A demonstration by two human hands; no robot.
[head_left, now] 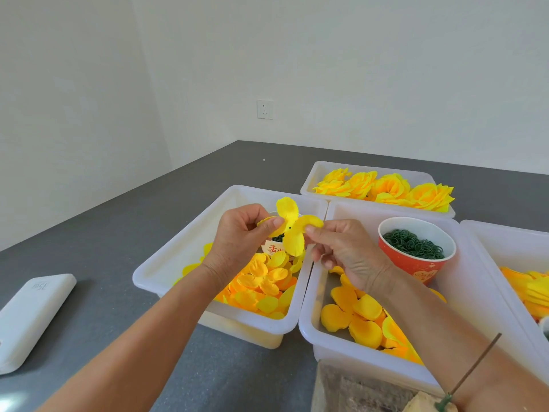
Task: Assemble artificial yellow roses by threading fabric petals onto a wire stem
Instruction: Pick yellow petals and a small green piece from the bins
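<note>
**Inspector A:** Yellow four-lobed fabric petal piece (289,226) is held up between both hands, above the near-left white plastic tray (166,263). We note the left hand (240,233) pinching one lobe between thumb and fingers, and the right hand (341,248) pinching the opposite lobe with thumb and forefinger. A small dark hole marks the piece's centre.

**Inspector B:** Agreed. Do we see a stem in either hand?

**Inspector A:** We do not. A thin brown-green wire stem (472,367) stands below the right wrist, nearest us, apart from both hands. We judge this petal piece is not yet threaded.

**Inspector B:** Completed work?

**Inspector A:** Beyond the right hand, the far white tray (315,176) carries several finished yellow fabric roses (386,188). So some flowers are done.

**Inspector B:** Stock remaining?

**Inspector A:** Plenty. Loose yellow-orange petals (261,286) lie heaped under the left hand, and more loose orange petals (356,316) under the right forearm. Just right of the right hand stands a red paper cup (416,263) of dark green rings (413,245). We cannot tell how many roses are required.

**Inspector B:** Anything else?

**Inspector A:** A flat white block (32,316) lies well left of the left forearm on the grey tabletop (104,239).
</note>
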